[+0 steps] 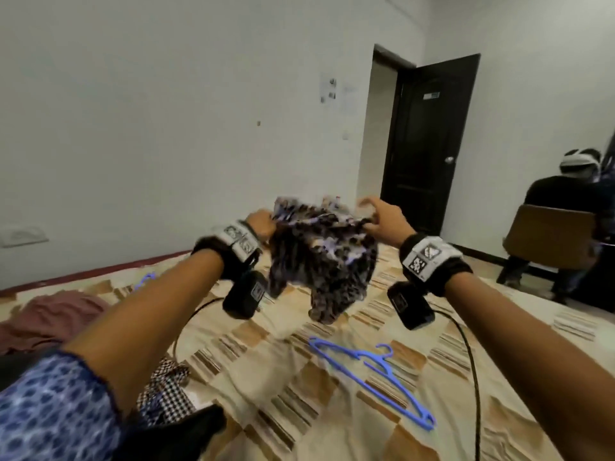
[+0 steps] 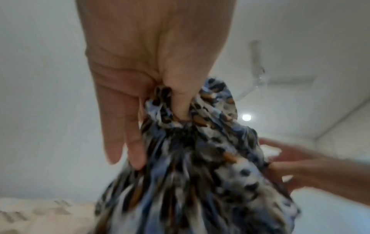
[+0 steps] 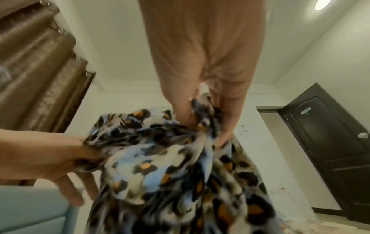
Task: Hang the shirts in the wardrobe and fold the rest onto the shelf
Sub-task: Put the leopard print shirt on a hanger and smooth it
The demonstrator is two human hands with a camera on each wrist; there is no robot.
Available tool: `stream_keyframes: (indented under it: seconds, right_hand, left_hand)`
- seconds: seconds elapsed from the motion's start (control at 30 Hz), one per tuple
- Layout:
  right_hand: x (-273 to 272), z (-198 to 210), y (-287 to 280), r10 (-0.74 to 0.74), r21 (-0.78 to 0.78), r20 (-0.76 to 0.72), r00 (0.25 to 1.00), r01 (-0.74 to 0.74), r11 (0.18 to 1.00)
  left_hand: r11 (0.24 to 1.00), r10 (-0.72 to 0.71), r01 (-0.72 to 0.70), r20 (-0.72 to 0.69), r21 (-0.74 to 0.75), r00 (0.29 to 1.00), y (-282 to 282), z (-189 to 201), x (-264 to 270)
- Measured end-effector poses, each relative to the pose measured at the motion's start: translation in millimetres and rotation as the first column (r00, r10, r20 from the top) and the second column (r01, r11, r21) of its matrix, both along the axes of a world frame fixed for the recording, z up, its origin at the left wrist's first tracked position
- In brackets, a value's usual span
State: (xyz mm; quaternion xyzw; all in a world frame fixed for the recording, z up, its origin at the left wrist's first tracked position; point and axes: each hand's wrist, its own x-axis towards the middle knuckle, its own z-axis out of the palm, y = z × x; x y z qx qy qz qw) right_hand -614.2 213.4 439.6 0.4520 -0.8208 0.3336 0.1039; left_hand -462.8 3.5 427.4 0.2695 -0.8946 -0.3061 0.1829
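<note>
We hold the spotted shirt (image 1: 321, 257) bunched in the air between our hands, left hand (image 1: 263, 222) and right hand (image 1: 386, 221) each pinching its top edge, its length hanging toward the bed (image 1: 266, 377), with the blue hanger (image 1: 369, 377) below, nearer our right.

Left hand (image 2: 152, 66) pinches bunched leopard-print garment (image 2: 200, 174); right hand (image 2: 296, 166) touches it.

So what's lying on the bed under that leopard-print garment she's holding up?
Below the leopard-print garment, gripped by left hand and right hand, only the checked beige bedspread shows. The spot directly behind the cloth is hidden.
</note>
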Motion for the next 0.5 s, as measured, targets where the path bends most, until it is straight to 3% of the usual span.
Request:
stream_keyframes:
  seconds: [0.07, 0.2, 0.37, 0.5]
  right_hand:
    - [-3.4, -13.6, 8.7, -0.066, -0.033, 0.026, 0.997, 0.067, 0.997]
    - [-2.4, -35.8, 6.3, -0.044, 0.042, 0.011, 0.999, 0.044, 0.998]
    - [-8.0, -51.8, -3.8, -0.055, -0.043, 0.077, 0.996, 0.058, 0.997]
    - [-9.8, -52.3, -5.2, -0.07, -0.105, 0.065, 0.995, 0.076, 0.992]
  left_hand:
    - [1.0, 0.006, -0.005, 0.135, -0.009, 0.991, -2.7, -24.5, 22.6]
    - [0.988, 0.009, 0.024, 0.207, -0.156, 0.978, 1.0, -32.5, 40.2]
    - [0.976, 0.075, -0.037, 0.17, -0.217, 0.983, -8.5, -22.2, 43.0]
    - [0.981, 0.067, -0.06, 0.035, -0.184, 0.997, -14.0, -13.7, 50.2]
